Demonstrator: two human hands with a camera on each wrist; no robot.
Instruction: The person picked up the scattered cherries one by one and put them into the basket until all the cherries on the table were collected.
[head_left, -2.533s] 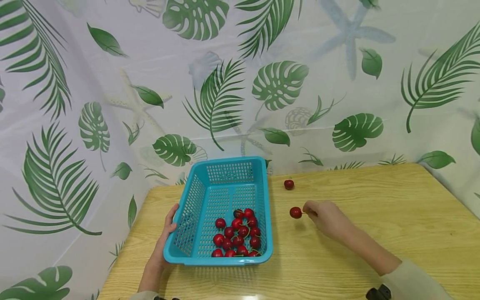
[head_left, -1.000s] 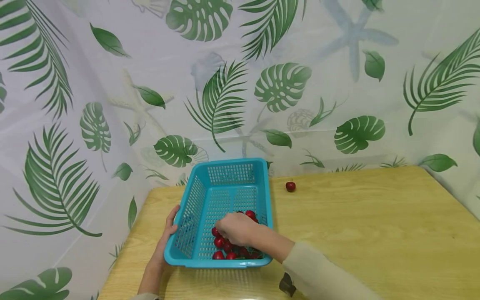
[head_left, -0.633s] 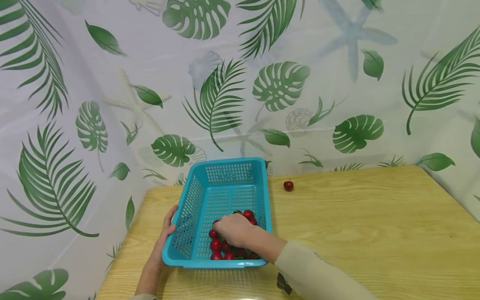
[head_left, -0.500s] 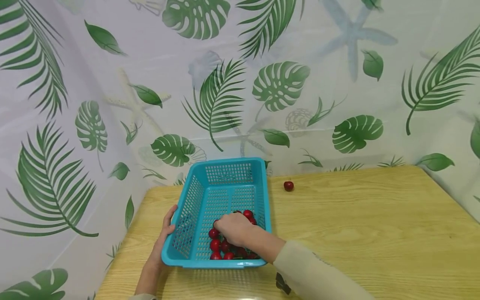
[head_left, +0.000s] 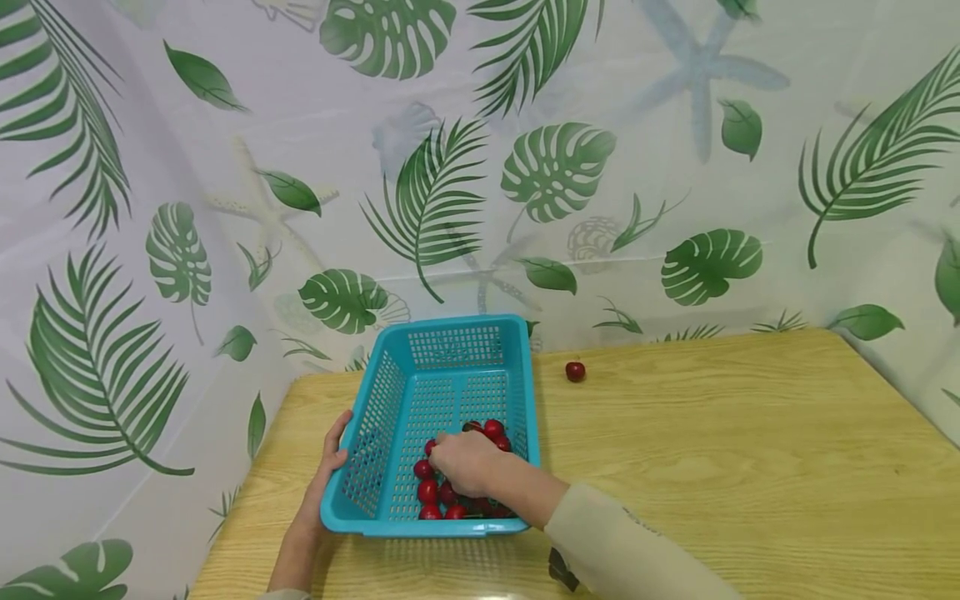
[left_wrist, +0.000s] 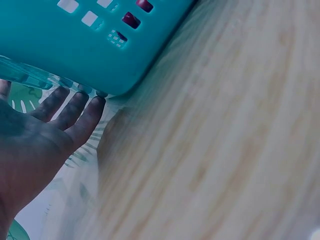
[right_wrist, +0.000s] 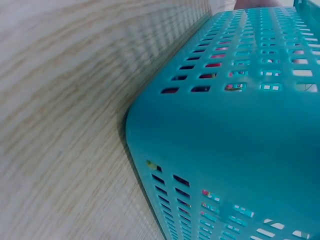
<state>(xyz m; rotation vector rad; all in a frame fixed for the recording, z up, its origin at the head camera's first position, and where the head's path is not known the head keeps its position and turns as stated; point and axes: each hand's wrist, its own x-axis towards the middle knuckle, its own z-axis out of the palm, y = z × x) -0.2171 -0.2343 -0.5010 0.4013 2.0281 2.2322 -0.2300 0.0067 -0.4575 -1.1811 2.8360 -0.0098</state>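
A blue-green plastic basket [head_left: 528, 392] with perforated walls sits on the table, seen from outside in both wrist views. Several red cherries [head_left: 427, 492] lie toward its near right corner. My left hand [head_left: 324, 483] lies against the basket's left outer wall; in the left wrist view its fingers [left_wrist: 75, 112] extend nearly straight to the rim. My right hand [head_left: 468, 462] reaches over the right wall among the cherries. Its fingers are curled down at a cherry on the left of the pile, though the fingertips are mostly hidden. The right wrist view hides that hand behind the basket.
One cherry [head_left: 575, 371] stands alone on the wooden table [head_left: 712, 433], right of the basket's far corner. A leaf-patterned cloth [head_left: 450, 150] hangs behind the table and down its left side.
My right hand has carried a cherry by its stem from the table at right into the basket. Lately it has stayed over the pile, where cherries shifted slightly. The left hand stays put.
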